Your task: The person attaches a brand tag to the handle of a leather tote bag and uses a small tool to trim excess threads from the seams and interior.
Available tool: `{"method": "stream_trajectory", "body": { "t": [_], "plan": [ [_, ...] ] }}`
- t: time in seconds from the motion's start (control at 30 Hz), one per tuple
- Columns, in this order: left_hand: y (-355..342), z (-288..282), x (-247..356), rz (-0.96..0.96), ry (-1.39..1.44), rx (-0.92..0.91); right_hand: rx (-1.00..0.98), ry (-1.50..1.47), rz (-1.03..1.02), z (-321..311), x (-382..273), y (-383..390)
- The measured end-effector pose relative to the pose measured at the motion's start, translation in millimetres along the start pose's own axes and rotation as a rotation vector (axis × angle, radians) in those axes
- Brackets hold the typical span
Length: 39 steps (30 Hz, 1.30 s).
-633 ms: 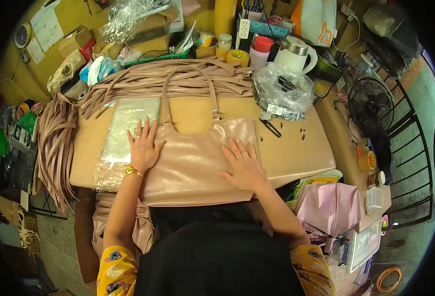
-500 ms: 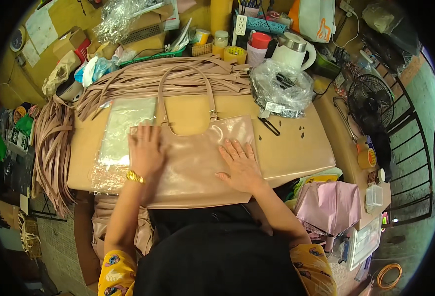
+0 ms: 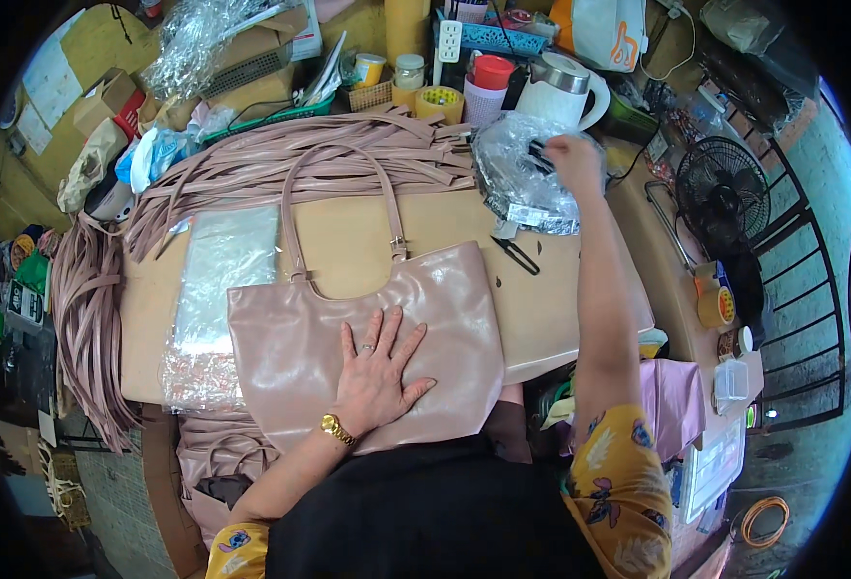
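The pink bag (image 3: 449, 333) lies flat on the bench (image 3: 560, 304), with its bottom edge poking out past the bench's near side. The left hand (image 3: 382, 376) rests on the front of the bag, palm down and fingers spread, holding nothing. The right hand (image 3: 577, 164) is up past the bag's top right corner, at a clear bundle (image 3: 512, 179). Its fingers bend down by the dark middle of the bundle, but I can't tell if they pinch anything.

The bag could slide off toward the lap, because its bottom edge hangs over and one flat hand is all that holds it. Black snips (image 3: 517, 257) lie just right of the bag; if the bag got shoved that way, their points might scratch it. A kettle (image 3: 553, 95) stands further out past the bag's top right, so a big tug on the bundle might bump it.

The bag is smooth and shiny, like leather, with small creases and a dipped top. Its two thin handles (image 3: 389, 198) make one tall loop shape. The bundle is round and crinkly, wrapped in see-through plastic. Left of the bag lie flat, slippery-looking clear sleeves (image 3: 232, 251). Above the bag is a messy heap of long, bendy pink strips (image 3: 223, 183).
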<state>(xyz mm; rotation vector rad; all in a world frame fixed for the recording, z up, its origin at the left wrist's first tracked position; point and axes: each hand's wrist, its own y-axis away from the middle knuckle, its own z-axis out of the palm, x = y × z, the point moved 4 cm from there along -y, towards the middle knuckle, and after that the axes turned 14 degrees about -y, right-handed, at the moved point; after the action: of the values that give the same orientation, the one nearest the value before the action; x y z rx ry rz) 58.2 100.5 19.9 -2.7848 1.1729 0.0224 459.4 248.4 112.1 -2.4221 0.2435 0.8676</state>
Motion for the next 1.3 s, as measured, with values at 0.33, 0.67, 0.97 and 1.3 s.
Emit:
{"method": "stream_trajectory", "body": {
  "t": [0.33, 0.67, 0.97, 1.3],
  "plan": [
    [0.4, -0.3, -2.0, -0.018, 0.040, 0.010, -0.347, 0.379, 0.030, 60.8, 30.4, -6.7],
    [2.1, -1.3, -1.5, -0.025, 0.050, 0.055, 0.146, -0.105, 0.038, 4.8, 29.1, -13.2],
    [3.9, -0.8, -3.0, -0.034, 0.041, 0.062, 0.134, -0.071, 0.174, -29.7, 24.8, -40.5],
    [4.0, -0.8, -3.4, -0.018, 0.101, 0.082, 0.383, -0.632, 0.154, -60.8, 0.8, -60.1]
  ]
}}
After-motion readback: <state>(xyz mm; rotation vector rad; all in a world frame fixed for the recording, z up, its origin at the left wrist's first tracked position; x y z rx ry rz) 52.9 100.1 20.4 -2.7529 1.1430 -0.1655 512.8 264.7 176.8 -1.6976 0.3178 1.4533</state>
